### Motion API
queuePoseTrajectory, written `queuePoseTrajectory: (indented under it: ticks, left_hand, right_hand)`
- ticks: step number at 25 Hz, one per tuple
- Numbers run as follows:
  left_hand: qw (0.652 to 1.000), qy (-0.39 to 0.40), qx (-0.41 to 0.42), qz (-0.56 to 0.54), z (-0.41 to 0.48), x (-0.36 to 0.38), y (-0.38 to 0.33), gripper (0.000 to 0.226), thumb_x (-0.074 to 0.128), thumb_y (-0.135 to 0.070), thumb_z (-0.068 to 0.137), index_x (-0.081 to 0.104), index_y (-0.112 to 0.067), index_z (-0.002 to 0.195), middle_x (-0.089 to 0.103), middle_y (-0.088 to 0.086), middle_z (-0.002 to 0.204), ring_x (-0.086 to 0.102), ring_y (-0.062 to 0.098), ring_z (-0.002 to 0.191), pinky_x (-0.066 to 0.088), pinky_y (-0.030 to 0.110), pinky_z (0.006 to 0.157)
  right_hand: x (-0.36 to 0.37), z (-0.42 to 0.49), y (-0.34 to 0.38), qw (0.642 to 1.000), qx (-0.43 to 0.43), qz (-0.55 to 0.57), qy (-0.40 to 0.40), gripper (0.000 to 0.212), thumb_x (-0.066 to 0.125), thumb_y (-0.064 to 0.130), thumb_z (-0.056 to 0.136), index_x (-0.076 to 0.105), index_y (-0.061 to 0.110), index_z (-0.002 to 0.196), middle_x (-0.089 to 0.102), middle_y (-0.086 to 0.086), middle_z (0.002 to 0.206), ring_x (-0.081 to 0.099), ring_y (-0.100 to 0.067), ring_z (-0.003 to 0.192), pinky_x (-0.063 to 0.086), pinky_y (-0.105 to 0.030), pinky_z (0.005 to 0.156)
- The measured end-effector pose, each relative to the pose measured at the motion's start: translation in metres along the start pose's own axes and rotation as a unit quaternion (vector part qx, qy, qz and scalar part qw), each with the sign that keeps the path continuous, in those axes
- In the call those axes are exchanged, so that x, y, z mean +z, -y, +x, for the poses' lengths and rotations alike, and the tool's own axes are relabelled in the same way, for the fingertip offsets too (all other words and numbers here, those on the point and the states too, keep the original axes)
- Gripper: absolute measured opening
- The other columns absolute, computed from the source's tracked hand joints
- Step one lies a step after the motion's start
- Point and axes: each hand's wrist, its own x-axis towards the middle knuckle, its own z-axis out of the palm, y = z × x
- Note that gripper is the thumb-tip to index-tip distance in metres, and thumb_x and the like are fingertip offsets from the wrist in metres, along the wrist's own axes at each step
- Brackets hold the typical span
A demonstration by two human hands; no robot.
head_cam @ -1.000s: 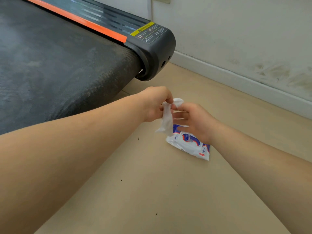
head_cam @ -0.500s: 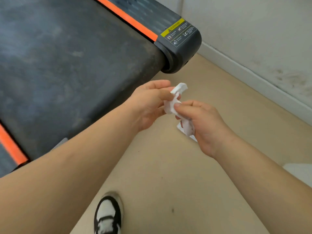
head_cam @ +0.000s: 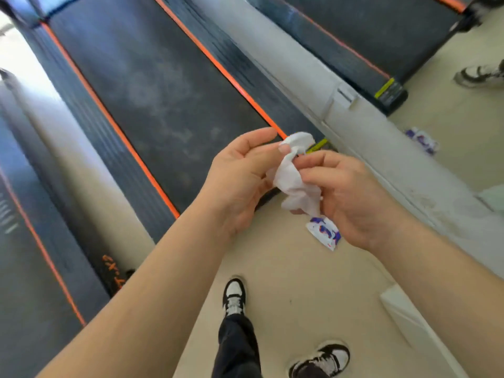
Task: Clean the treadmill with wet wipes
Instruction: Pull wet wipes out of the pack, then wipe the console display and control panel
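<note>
Far to the left of my hands lies a dark deck with a thin orange stripe [head_cam: 27, 268], blurred at the edge of view. Nearer, the dark grey treadmill belt with orange side stripes [head_cam: 163, 91] runs away from me, up and to the left of my hands; pale dusty smears show on it.

My left hand [head_cam: 240, 181] is raised over the belt's near end, its thumb and fingertips pinching the upper end of a crumpled white wet wipe [head_cam: 294, 178]. The wipe hangs between both hands, in the air above the floor and not touching the treadmill. My right hand [head_cam: 351, 197] sits just beside the left, with its fingers curled round the lower part of the wipe, so the hands are close together and joined by the cloth.

Just under my right hand a small white, blue and red wipe packet [head_cam: 324, 233] lies on the beige floor [head_cam: 286, 282]. Below the hands I see my black-and-white sneaker [head_cam: 234, 298], a black trouser leg [head_cam: 237, 347], and a second sneaker [head_cam: 324, 361]. To the right of my hands runs a scuffed white wall base [head_cam: 395, 159], and lower right lies a flat white object [head_cam: 409, 323] that I cannot identify.
</note>
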Motion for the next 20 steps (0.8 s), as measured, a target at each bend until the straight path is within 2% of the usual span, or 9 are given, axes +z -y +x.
queuePoseTrajectory:
  ticks: [4,8,10,12,14,16,17,20]
  left_hand:
    - [0.996,-0.032,0.074,0.035,-0.052,-0.01,-0.132,0.022,0.072,-0.014,0.096,0.07,-0.017,0.117,0.078,0.004,0.098,0.073,0.019,0.09,0.059,0.033,0.072]
    - [0.991,-0.064,0.116,0.028,-0.078,-0.027,-0.228,0.017,0.07,-0.016,0.098,0.071,-0.018,0.115,0.077,0.005,0.098,0.073,0.021,0.094,0.059,0.035,0.072]
    - [0.99,-0.063,0.127,0.017,-0.078,-0.028,-0.263,0.017,0.069,-0.014,0.098,0.071,-0.017,0.115,0.077,0.011,0.103,0.073,0.022,0.094,0.061,0.04,0.075]
    - [0.989,-0.063,0.136,0.003,-0.07,-0.025,-0.29,0.018,0.067,-0.013,0.099,0.069,-0.015,0.117,0.076,0.012,0.107,0.073,0.022,0.093,0.06,0.044,0.08]
    - [0.989,-0.062,0.134,-0.029,-0.056,-0.017,-0.314,0.02,0.065,-0.013,0.101,0.066,-0.012,0.12,0.075,0.011,0.108,0.071,0.023,0.095,0.06,0.046,0.086]
    - [0.989,-0.039,0.122,-0.073,-0.038,-0.009,-0.336,0.021,0.065,-0.013,0.1,0.064,-0.011,0.121,0.074,0.013,0.109,0.069,0.025,0.095,0.058,0.048,0.09]
    - [0.988,-0.026,0.122,-0.088,-0.031,-0.005,-0.346,0.023,0.067,-0.013,0.099,0.064,-0.011,0.122,0.072,0.012,0.107,0.067,0.024,0.093,0.057,0.046,0.089]
    - [0.987,-0.015,0.128,-0.095,-0.011,0.006,-0.377,0.03,0.072,-0.009,0.093,0.067,-0.01,0.123,0.069,0.008,0.103,0.066,0.02,0.088,0.058,0.037,0.081]
  right_hand:
    - [0.077,-0.039,0.105,0.996,-0.039,-0.072,-0.026,0.016,0.068,0.004,0.091,0.076,0.017,0.096,0.077,-0.012,0.097,0.073,-0.035,0.091,0.058,-0.051,0.08]
    - [0.14,-0.055,0.175,0.99,-0.066,-0.097,-0.073,0.02,0.065,0.008,0.093,0.075,0.023,0.102,0.072,-0.001,0.091,0.068,-0.022,0.088,0.051,-0.033,0.07]
    - [0.155,-0.052,0.203,0.991,-0.083,-0.061,-0.09,0.023,0.062,0.006,0.095,0.074,0.023,0.105,0.069,0.004,0.085,0.062,-0.018,0.08,0.045,-0.03,0.062]
    - [0.161,-0.043,0.234,0.99,-0.089,-0.021,-0.11,0.027,0.059,0.003,0.095,0.073,0.022,0.109,0.067,0.004,0.081,0.059,-0.02,0.076,0.041,-0.033,0.057]
    - [0.159,-0.027,0.264,0.99,-0.082,0.017,-0.111,0.025,0.058,0.004,0.096,0.07,0.02,0.111,0.071,-0.004,0.092,0.064,-0.023,0.08,0.047,-0.036,0.061]
    - [0.153,-0.005,0.292,0.996,-0.049,0.035,-0.059,0.018,0.062,0.016,0.098,0.07,0.014,0.113,0.07,-0.013,0.102,0.066,-0.025,0.088,0.05,-0.038,0.066]
    - [0.151,0.006,0.303,0.999,-0.027,0.025,-0.008,0.024,0.063,0.026,0.098,0.07,0.008,0.113,0.067,-0.015,0.101,0.064,-0.027,0.086,0.046,-0.037,0.065]
    - [0.148,0.038,0.34,0.983,0.032,-0.06,0.168,0.049,0.057,0.049,0.098,0.076,0.005,0.109,0.065,-0.016,0.094,0.053,-0.021,0.061,0.035,-0.039,0.068]
